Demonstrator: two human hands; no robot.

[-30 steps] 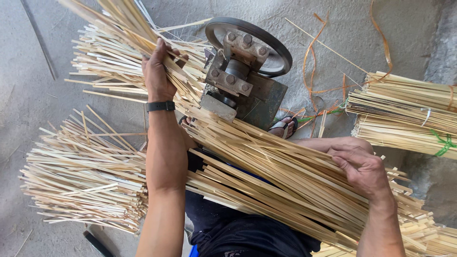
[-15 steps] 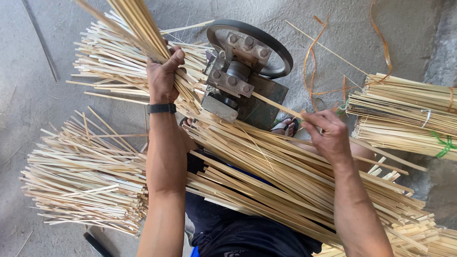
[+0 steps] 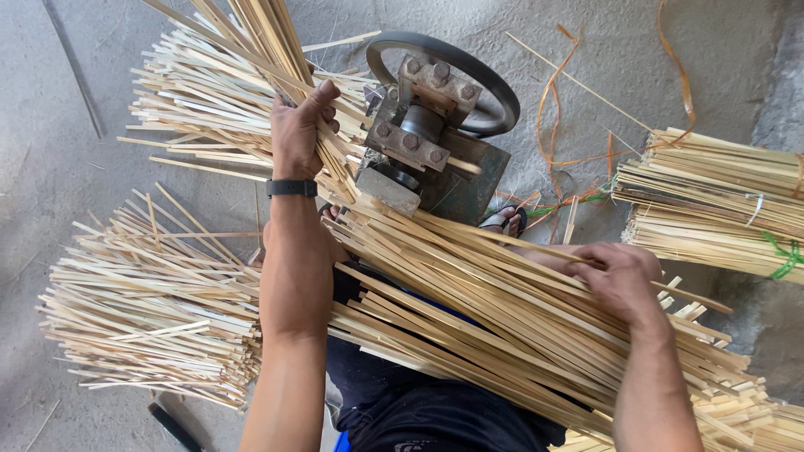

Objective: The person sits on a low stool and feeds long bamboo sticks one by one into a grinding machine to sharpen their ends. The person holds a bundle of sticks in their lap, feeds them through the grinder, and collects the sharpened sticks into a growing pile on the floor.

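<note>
Gripping a sheaf of bamboo strips (image 3: 276, 50) beside a small iron machine (image 3: 423, 159), the left hand (image 3: 297, 130) closes around them while the right hand (image 3: 620, 272), fingers curled, pinches one strip from the long bundle (image 3: 469, 310) across the lap. Feeding single strips straight, likely, keeps them from jamming. Tied bundles (image 3: 712, 201) lie nearby.

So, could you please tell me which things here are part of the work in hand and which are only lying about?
In hand:
- left hand gripping raised bamboo strips
- right hand on the lap bundle of strips
- metal wheel machine beside them

Lying about:
- tied bundles
- loose strip heap on the floor
- orange strands
</note>
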